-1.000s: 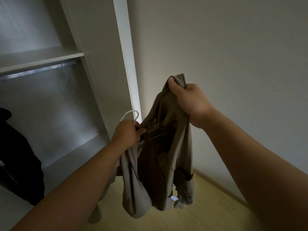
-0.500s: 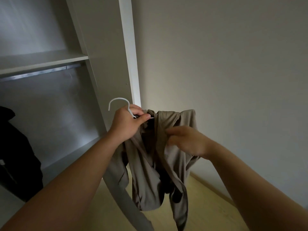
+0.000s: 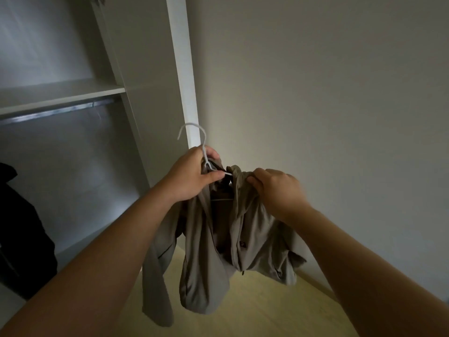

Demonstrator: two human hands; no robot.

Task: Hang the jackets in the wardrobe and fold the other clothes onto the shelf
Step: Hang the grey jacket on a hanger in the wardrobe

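A beige jacket (image 3: 216,251) hangs in mid-air in front of the wardrobe's right side panel. It sits on a white hanger (image 3: 202,147) whose hook sticks up above my left hand (image 3: 192,176). That hand grips the hanger's neck together with the collar. My right hand (image 3: 274,190) pinches the jacket's fabric at the right shoulder, fingers curled into the cloth. The open wardrobe (image 3: 145,98) is to the left, with a metal rail (image 3: 56,113) under its white shelf (image 3: 60,93). The hanger's shoulders are hidden inside the jacket.
A black garment (image 3: 21,234) hangs at the wardrobe's left edge. The wardrobe's white front post (image 3: 182,69) stands just behind the hanger hook. A plain wall (image 3: 328,93) fills the right side, and light wooden floor (image 3: 255,307) lies below the jacket.
My right hand came down from holding the jacket up high to its right shoulder. My left hand rose slightly, and the hanger hook now stands upright; the jacket hangs spread on the hanger.
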